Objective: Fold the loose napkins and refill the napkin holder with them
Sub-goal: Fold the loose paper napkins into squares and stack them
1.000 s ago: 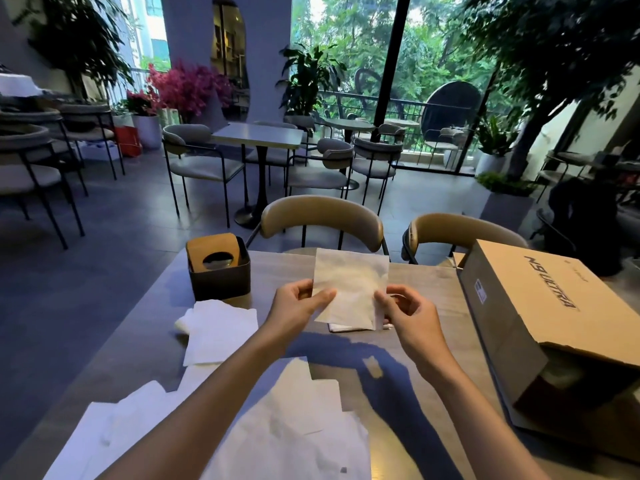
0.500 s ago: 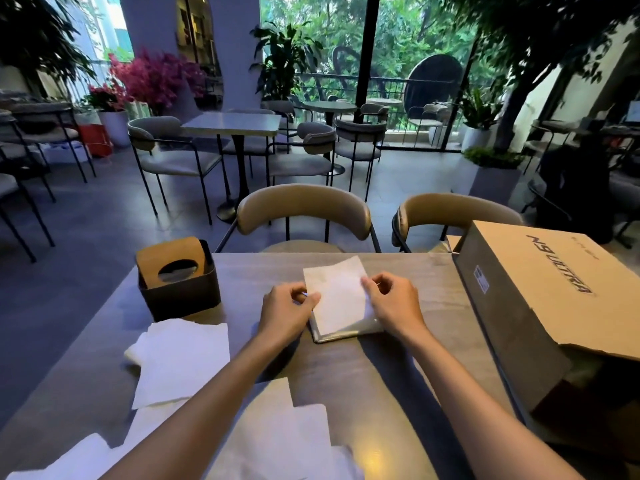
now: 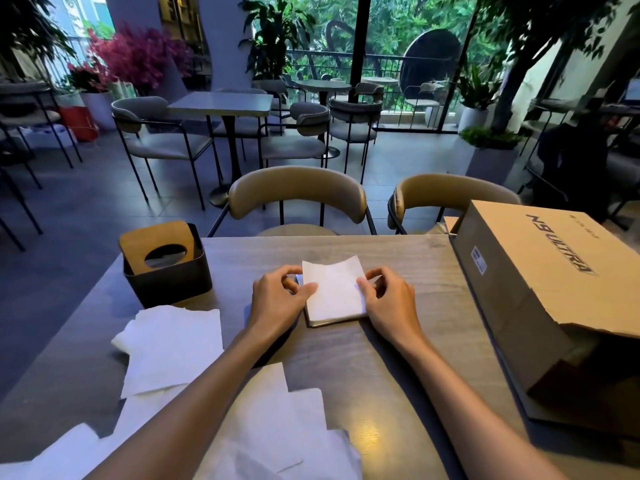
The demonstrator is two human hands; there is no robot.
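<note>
Cardboard box (image 3: 540,292), lettering seemingly "N9 ULTRA", upside down.

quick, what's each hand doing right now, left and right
Left hand: pinching the left edge of the folded napkin on the stack.
Right hand: pinching the same napkin's right edge.

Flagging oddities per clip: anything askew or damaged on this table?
The cardboard box lies on its side at the table's right, its open flap edge torn. Loose napkins lie scattered, overlapping at odd angles.
</note>
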